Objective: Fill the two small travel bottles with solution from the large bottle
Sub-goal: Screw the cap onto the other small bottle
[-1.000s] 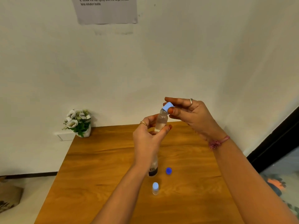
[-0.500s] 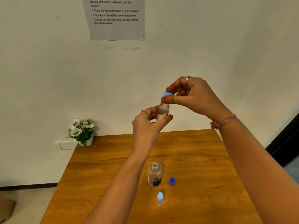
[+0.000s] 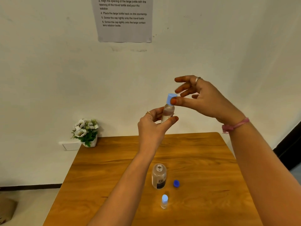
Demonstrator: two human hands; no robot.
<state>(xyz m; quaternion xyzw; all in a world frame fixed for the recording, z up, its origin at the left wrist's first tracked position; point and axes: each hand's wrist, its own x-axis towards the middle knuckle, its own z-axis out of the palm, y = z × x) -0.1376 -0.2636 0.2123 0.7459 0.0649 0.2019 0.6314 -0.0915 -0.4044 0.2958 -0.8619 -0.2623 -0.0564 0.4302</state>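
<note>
1. White wall [image 3: 211,46] behind, printed sheet [image 3: 124,18] taped high on it; wooden table [image 3: 114,168] below, its far edge against the wall.
2. Left hand [image 3: 153,128] raised above the table's far edge, thumb and fingers pinching a small bottle [image 3: 168,111] around its lower body. Bottle is upright, slightly tilted, clear, partly filled.
3. Light blue cap [image 3: 171,99] sits on that bottle's neck. Can't tell if it is screwed tight.
4. Right hand [image 3: 203,98] is just right of the cap, above the left hand. Thumb tip touches the cap's side; the other fingers are spread and lifted off it, blurred. Not gripping anything.
5. Ring on a right-hand finger, ring on a left-hand finger, pink band [image 3: 234,126] on the right wrist.
6. Large bottle [image 3: 159,177] stands upright near the table's middle, toward the near edge, open at the top, dark label low on its body. It is well below both hands, just right of the left forearm.
7. Dark blue cap [image 3: 176,183] lies on the table just right of the large bottle, not touching it.
8. Second small bottle [image 3: 164,202] stands nearer the near edge, in front of the large bottle, light blue cap on, apart from it.
9. Flower pot [image 3: 87,132] at the far left corner, against the wall; white socket plate [image 3: 70,145] beside it on the wall.
</note>
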